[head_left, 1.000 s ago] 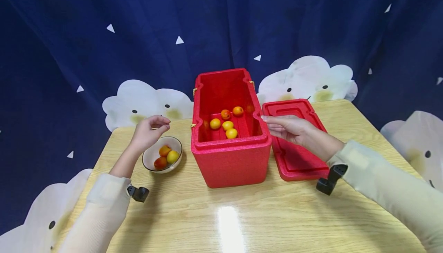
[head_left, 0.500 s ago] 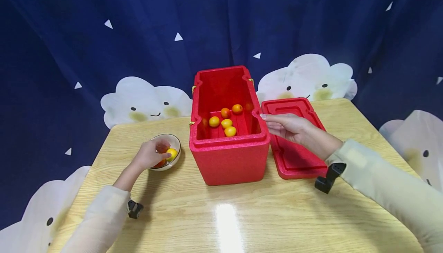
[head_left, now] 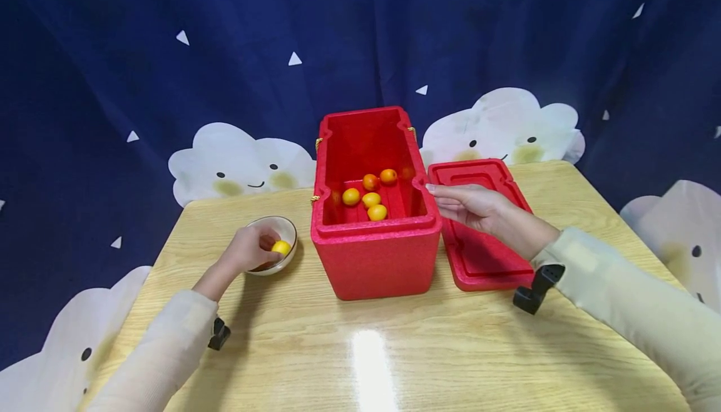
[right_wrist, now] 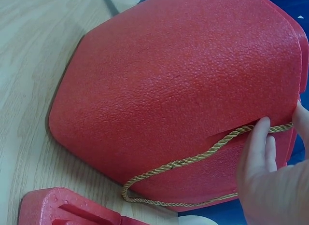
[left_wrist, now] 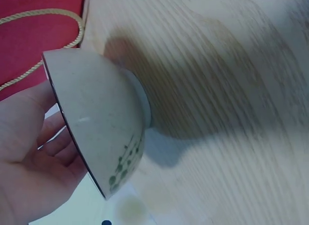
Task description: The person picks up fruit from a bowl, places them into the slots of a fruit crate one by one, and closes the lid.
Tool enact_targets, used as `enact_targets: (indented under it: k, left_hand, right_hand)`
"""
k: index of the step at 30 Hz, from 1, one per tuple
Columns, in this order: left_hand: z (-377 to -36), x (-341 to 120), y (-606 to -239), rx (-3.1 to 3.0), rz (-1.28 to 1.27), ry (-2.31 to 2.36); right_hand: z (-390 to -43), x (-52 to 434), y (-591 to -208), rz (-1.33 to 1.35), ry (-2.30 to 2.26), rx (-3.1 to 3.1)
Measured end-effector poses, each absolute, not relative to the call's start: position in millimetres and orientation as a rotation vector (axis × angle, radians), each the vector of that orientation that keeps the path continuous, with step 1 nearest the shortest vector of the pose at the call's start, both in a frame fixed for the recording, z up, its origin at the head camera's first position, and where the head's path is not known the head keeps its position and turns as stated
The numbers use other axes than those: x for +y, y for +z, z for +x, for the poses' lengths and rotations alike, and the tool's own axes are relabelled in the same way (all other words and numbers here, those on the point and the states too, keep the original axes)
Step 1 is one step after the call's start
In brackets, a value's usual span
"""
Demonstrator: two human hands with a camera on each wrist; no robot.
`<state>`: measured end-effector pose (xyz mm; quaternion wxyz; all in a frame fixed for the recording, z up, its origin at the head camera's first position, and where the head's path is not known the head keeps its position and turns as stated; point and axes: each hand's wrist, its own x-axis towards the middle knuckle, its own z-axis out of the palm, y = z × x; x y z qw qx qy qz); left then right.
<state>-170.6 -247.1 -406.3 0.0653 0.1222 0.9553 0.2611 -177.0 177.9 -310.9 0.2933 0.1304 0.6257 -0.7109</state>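
Observation:
Down inside the white bowl (head_left: 288, 227), the fingers of my left hand (head_left: 248, 250) close around a small yellow fruit (head_left: 281, 248) with the thumb against its near side. Other fruit in the bowl is mostly covered by the hand. In the left wrist view the bowl (left_wrist: 96, 109) shows its outer wall with a green pattern, and the left hand (left_wrist: 34, 152) reaches over its dark rim. My right hand (head_left: 473, 206) touches the side of the red foam box (head_left: 383, 268): the thumb lies at the rim notch, and fairly straight fingers (right_wrist: 258, 143) rest on the wall by a gold rope.
Several yellow and orange fruits (head_left: 372, 200) lie on the floor of the uncovered box. Its red lid (head_left: 490, 262) is on the table (head_left: 293, 349) to the right, beneath the right forearm. A blue curtain (head_left: 360, 36) with clouds hangs behind.
My left hand has come down from above the bowl into it, and its fingers have closed around the yellow fruit. The right hand stays at the box rim.

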Motion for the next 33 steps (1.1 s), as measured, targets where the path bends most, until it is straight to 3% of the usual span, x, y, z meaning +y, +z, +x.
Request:
enact_targets:
  k: [12,21,33]
  left_hand:
    - [-171,-245,-405,2.856,0.344,0.802]
    - [-176,-243,-408,2.949,0.612,0.595]
    - [-178,-240,-388,2.908,0.384,0.758]
  right_hand:
    - [-175,181,-309,0.364,-1.931,1.64]
    - [-176,177,-307,0.374,-1.879,1.683]
    - [-177,177,-312,0.355,-1.906,1.691]
